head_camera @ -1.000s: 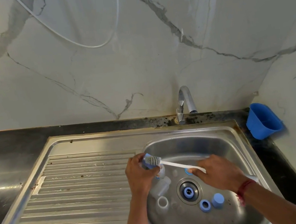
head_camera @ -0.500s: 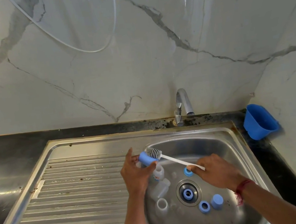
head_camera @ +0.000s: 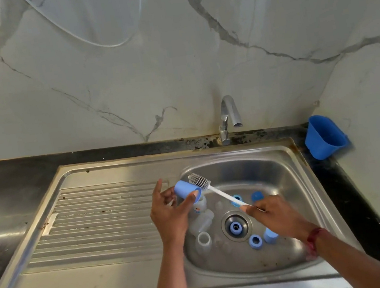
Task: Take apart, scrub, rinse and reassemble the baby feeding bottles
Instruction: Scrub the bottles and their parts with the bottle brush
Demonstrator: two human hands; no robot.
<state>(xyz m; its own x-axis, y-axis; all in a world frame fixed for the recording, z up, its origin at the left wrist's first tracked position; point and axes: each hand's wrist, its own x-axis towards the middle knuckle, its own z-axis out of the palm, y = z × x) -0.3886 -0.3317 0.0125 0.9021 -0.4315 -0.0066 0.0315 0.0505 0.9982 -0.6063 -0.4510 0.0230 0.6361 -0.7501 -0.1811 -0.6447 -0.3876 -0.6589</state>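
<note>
**Head view. Entry: bottle parts at the scrubbing stage.**

**Holdings.** A light-blue cylindrical plastic cap [head_camera: 186, 190] was held above the left edge of the stainless-steel sink basin [head_camera: 295, 177]. It was pinched between thumb and fingers of the left hand [head_camera: 169, 211]. A white-handled bottle brush with grey bristles [head_camera: 218, 192] was gripped near its handle end by the right hand [head_camera: 276, 214]. The bristle head was recorded just beside the cap's mouth; whether it was touching could not be told.

**Hazards, as judged.**
- The cap was secured by fingertips only, so a hard push of the brush could knock it loose into the basin.
- A blue ring [head_camera: 235, 227] was seen sitting on the drain opening, where rinse water could be blocked.
- A long brush held by its far end could skid off the cap's rim and flick water onto the black bench [head_camera: 5, 186].

**Appearance.**
- The cap was noted as smooth, opaque and tilted, with its open end facing right and downward.
- Translucent bottle bodies [head_camera: 202, 223] lay in the basin below the left hand, one with its neck upward.
- Further blue collars and caps [head_camera: 255, 241] were scattered around the drain, all apart from their bottles.
- Reassembly was judged not yet begun.
</note>
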